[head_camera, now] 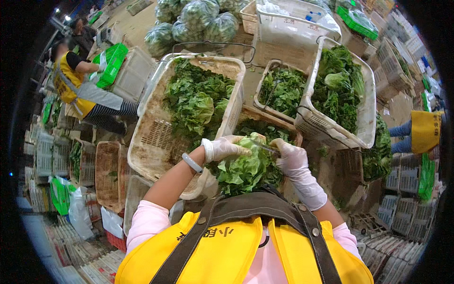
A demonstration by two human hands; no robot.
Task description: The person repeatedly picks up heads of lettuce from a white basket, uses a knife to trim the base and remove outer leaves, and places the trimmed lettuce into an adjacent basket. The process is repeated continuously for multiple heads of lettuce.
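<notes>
My left hand (227, 147), in a thin whitish glove, holds a head of leafy green lettuce (241, 170) near its base, in front of my chest. In my gloved right hand (291, 156) is a knife (266, 147), its blade pointing left at the base of the lettuce. Whether the blade touches it cannot be told. Just beyond my left hand stands a large, soiled white plastic crate (147, 138) with lettuce heads (202, 106) piled in it. More loose leaves lie in a brown crate (298, 133) below my hands.
A white crate of greens (369, 92) stands at right, beside a smaller crate (264, 76) of leaves. Bagged vegetables (200, 17) and a large white tub (291, 26) are farther off. A co-worker (76, 85) handles a green crate (113, 65) at left; another person (425, 131) stands far right.
</notes>
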